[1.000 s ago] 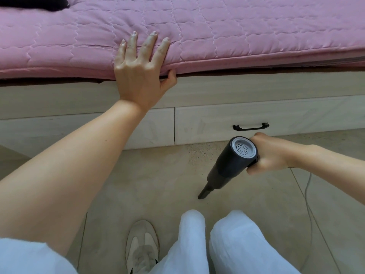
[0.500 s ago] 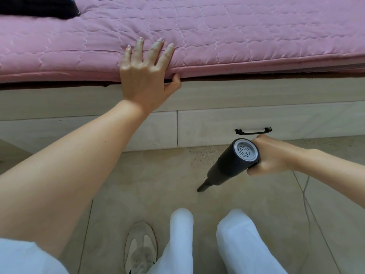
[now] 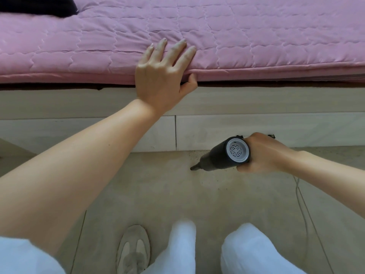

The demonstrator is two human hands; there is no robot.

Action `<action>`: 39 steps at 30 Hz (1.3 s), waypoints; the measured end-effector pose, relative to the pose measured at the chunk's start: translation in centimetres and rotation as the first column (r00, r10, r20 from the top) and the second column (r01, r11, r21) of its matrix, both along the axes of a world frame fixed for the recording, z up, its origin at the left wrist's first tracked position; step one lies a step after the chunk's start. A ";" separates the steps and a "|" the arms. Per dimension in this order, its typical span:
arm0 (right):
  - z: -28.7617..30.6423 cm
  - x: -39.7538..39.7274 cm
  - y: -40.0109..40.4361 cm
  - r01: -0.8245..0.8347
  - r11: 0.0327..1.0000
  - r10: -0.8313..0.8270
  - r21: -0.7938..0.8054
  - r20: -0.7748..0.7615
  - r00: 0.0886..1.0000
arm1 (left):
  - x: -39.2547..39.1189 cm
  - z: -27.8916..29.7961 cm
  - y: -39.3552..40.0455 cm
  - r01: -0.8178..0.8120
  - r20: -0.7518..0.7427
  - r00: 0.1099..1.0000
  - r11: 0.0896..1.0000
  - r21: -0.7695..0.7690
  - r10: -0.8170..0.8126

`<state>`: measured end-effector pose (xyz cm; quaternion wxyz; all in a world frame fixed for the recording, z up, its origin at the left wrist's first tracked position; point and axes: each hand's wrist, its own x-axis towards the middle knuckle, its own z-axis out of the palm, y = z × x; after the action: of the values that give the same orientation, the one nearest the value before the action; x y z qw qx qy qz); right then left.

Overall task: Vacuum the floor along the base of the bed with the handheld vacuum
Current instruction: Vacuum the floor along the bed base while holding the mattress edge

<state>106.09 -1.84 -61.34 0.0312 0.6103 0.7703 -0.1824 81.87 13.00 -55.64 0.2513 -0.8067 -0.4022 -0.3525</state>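
Observation:
My right hand grips a black handheld vacuum with a white vented rear cap. Its narrow nozzle points left and down, low over the beige floor close to the base of the bed. My left hand rests on the edge of the pink quilted mattress, fingers spread flat on top and thumb tucked under the edge. The pale wooden bed base has drawer fronts along the floor. Fine specks lie on the floor near the nozzle.
A black drawer handle is mostly hidden behind my right hand. A thin cord trails over the floor at the right. My white trouser legs and a beige shoe are at the bottom. A dark item lies on the mattress, top left.
My right hand has carried the vacuum toward the bed base, with the nozzle now nearer the drawer front. My left hand stays on the mattress edge.

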 end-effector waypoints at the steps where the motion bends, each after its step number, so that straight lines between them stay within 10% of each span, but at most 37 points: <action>1: 0.1 0.1 0.0 -0.001 1.000 0.001 0.003 0.001 1.000 | 0.3 0.0 0.0 0.007 0.000 1.000 1.000 0.001 -0.007; 39: -2.7 0.5 0.6 -0.067 0.978 0.087 0.200 -0.090 0.992 | 1.7 -2.2 1.0 -0.062 0.016 0.998 0.982 0.179 0.060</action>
<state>106.59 -1.26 -64.00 -0.0599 0.5703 0.8082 -0.1339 83.55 14.02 -57.79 0.3313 -0.7663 -0.3946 -0.3837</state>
